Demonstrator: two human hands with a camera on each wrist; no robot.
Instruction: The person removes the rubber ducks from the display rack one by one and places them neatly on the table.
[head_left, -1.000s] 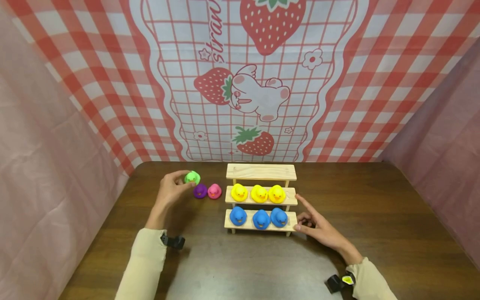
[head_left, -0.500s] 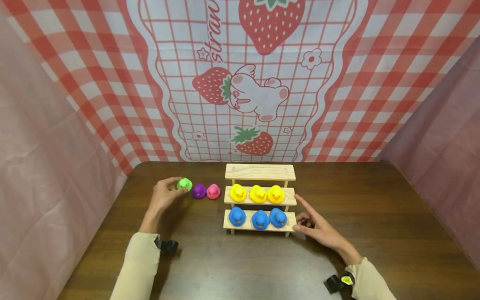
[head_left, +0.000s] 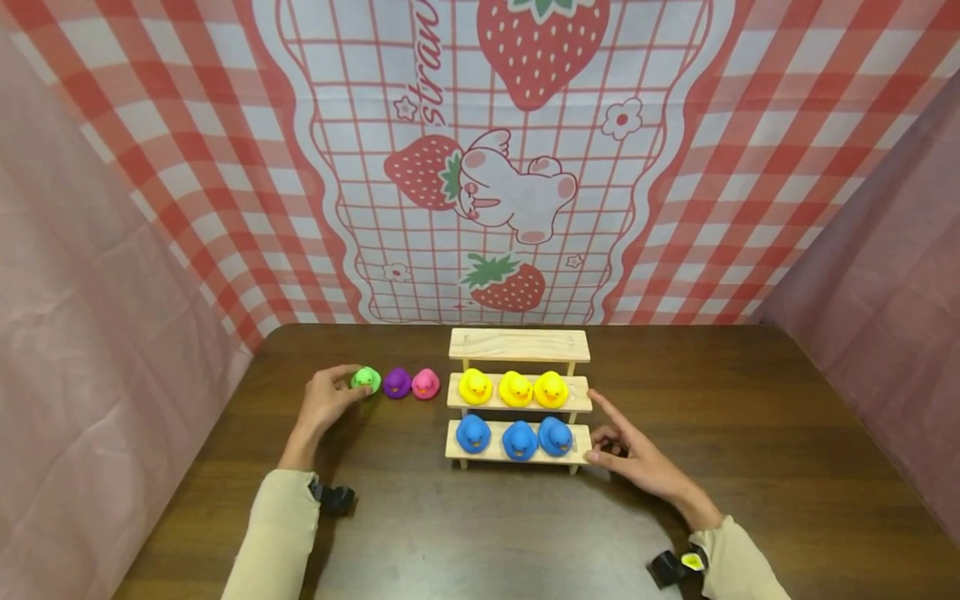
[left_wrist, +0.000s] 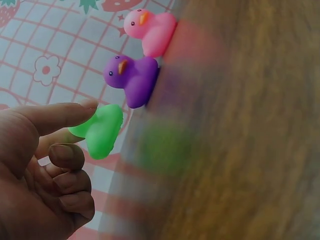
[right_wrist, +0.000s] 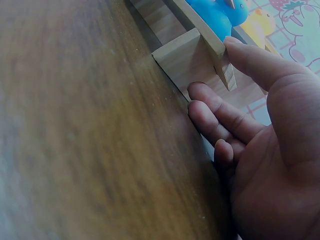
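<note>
My left hand pinches a light green rubber duck between thumb and fingertips, at or just above the tabletop. In the left wrist view this green duck is tilted, its head partly behind a finger. A purple duck and a pink duck stand to its right in a row. My right hand touches the right end of a three-step wooden stand: the index finger reaches the middle shelf, while the thumb meets the bottom shelf's end. Its other fingers are bent loosely.
Three yellow ducks sit along the middle shelf, and three blue ducks along the bottom one. The stand is on a brown wooden table. Behind it hangs a checked strawberry cloth; pink cloth hangs at the sides.
The left hand has carried the green duck left and down, from behind the purple duck to a place beside it. My right hand stays at the stand.
</note>
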